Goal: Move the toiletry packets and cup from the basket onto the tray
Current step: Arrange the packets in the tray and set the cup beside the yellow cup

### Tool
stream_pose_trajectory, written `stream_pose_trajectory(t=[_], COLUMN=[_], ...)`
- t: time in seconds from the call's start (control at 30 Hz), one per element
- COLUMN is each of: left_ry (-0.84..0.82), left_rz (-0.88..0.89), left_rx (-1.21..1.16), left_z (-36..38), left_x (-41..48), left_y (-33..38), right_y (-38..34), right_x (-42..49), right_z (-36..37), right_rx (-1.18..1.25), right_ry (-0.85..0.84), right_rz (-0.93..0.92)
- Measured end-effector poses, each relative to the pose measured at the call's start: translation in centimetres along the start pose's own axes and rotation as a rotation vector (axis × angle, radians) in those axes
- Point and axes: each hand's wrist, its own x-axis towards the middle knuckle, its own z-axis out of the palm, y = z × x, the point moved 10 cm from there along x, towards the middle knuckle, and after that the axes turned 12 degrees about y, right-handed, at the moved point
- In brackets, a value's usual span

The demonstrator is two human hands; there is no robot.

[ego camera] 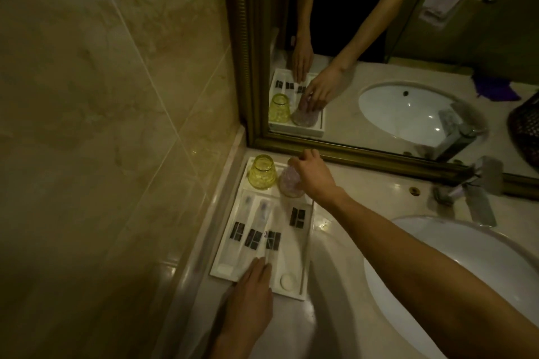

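The left hand (253, 281) lies flat at the near edge of the flat white rectangular tray (303, 285), its fingers straight and loose, the tips pressing on the near end of a long clear plastic toiletry packet (269, 237) — it grips nothing. Three such long packets lie side by side on the tray, each with a black label, and a shorter clear packet with a black label (297, 217) lies just to their right. A small round white thing (287, 281) sits at the near right of the tray.

Farther back, the right hand (313, 175) reaches across from the big white oval sink (466, 256) and curls over the upside-down pale purple glass cup (290, 182) — fingers wrapped on its top. The cup stands on the far end of the tray, just beside an upside-down yellow glass cup (262, 172). Behind them a gold-framed mirror (350, 151) shows the same hands and cups, and a dark woven basket (525, 131) at the right edge.
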Motion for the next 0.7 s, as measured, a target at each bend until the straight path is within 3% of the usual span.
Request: stream_pose_trajectory(t=[0.4, 0.5, 0.6, 0.7], left_ry=[0.003, 0.012, -0.008, -0.011], left_rz=[0.019, 0.023, 0.049, 0.079], left_rx=[0.03, 0.032, 0.049, 0.054], left_z=[0.0, -0.2, 0.1, 0.2], left_x=[0.1, 0.5, 0.9, 1.3], left_y=[0.7, 0.9, 1.3, 1.9], right_y=[-0.1, 1.5, 2.8, -0.8], right_x=[-0.6, -1.7, -4.3, -8.2], right_z=[2.2, 1.3, -1.1, -1.0], right_rx=[0.084, 0.155, 0.171, 0.178], right_ry=[-0.043, 0.058, 0.298, 0.361], right_rz=[0.032, 0.138, 0.254, 0.059])
